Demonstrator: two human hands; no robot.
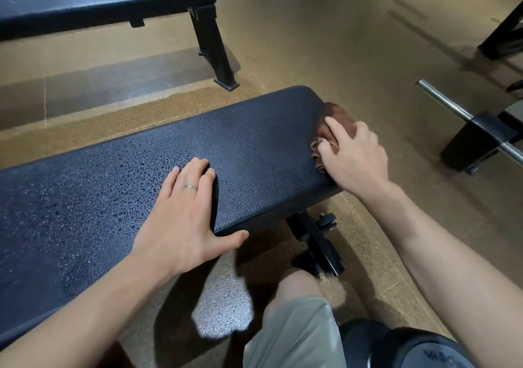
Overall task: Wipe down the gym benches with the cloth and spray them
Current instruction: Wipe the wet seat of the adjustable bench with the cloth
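Now wiping: right hand (pixel 353 158) bunching soft brown cloth (pixel 336 115) at bench (pixel 254 147) end. Left hand (pixel 184 206) flat, fingers relaxed, steadying wet, likely slippery padding.

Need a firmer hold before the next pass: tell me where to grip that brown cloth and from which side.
Grip the bunched upper part of the brown cloth, coming from the bench's right end. It drapes over that end edge under the right hand, so only that side is exposed.

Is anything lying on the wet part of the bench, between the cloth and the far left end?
Yes. The left hand rests flat on the bench, between the cloth under the right hand and the droplet-covered left stretch. Nothing else visible lies on the pad.
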